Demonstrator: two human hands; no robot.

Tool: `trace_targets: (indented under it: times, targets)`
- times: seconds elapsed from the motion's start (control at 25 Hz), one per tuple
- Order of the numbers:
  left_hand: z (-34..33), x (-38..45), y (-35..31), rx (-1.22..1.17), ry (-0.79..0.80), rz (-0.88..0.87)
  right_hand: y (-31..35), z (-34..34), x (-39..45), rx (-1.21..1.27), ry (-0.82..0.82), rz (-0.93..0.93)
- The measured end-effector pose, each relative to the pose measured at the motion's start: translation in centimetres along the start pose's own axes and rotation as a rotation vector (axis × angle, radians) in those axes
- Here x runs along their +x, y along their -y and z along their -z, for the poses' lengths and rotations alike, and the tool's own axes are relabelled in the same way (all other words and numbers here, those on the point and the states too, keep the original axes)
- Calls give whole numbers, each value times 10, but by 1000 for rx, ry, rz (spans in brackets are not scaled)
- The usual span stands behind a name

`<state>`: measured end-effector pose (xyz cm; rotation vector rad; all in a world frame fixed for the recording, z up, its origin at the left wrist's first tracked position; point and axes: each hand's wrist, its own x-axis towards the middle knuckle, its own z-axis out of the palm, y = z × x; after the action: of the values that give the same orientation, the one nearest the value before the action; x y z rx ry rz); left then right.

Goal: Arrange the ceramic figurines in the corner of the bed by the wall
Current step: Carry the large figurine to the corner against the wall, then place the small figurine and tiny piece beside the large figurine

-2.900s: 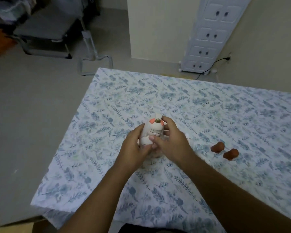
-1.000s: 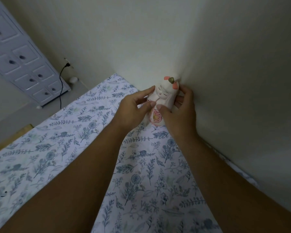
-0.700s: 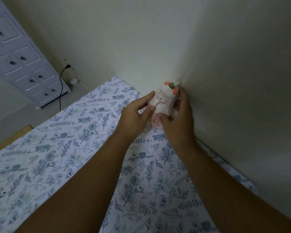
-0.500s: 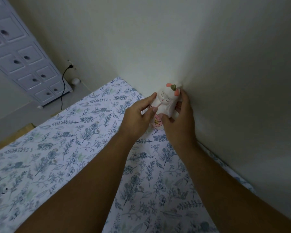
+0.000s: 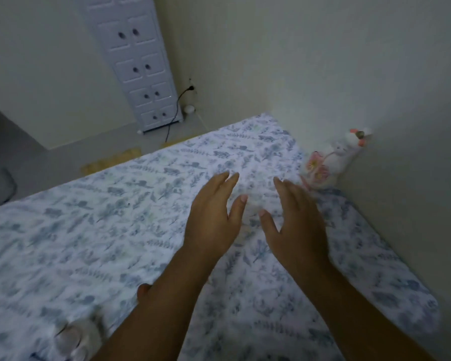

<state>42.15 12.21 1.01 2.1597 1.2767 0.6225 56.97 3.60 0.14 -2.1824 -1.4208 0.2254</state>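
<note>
L hand (image 5: 214, 212): open, empty, palm down, fingers (image 5: 225, 179) spread & pointing fwd, thumb tucked inward.
R hand (image 5: 296, 214): open, empty, palm down-ish, fingers (image 5: 287, 186) loosely splayed fwd, thumb toward the L.
Spacing: hands side by side, thumbs near, not touching.
Forearms: both bare, extended fwd from lower frame, slightly blurred.
</note>
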Motion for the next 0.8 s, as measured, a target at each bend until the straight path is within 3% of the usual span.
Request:
trace_targets:
  times: [0.24, 0.52, 0.64, 0.8]
  targets:
    - [75, -159, 83, 192, -93, 227, 100, -56, -80, -37, 283, 282]
    - [120, -268, 142, 166, -211, 473, 179, -103, -151, -53, 453, 526]
    - [127, -279, 161, 95, -191, 583, 187, -119, -173, -55, 537, 540]
    - [119, -278, 170, -40, -156, 694, 184, -135, -186, -53, 699, 426]
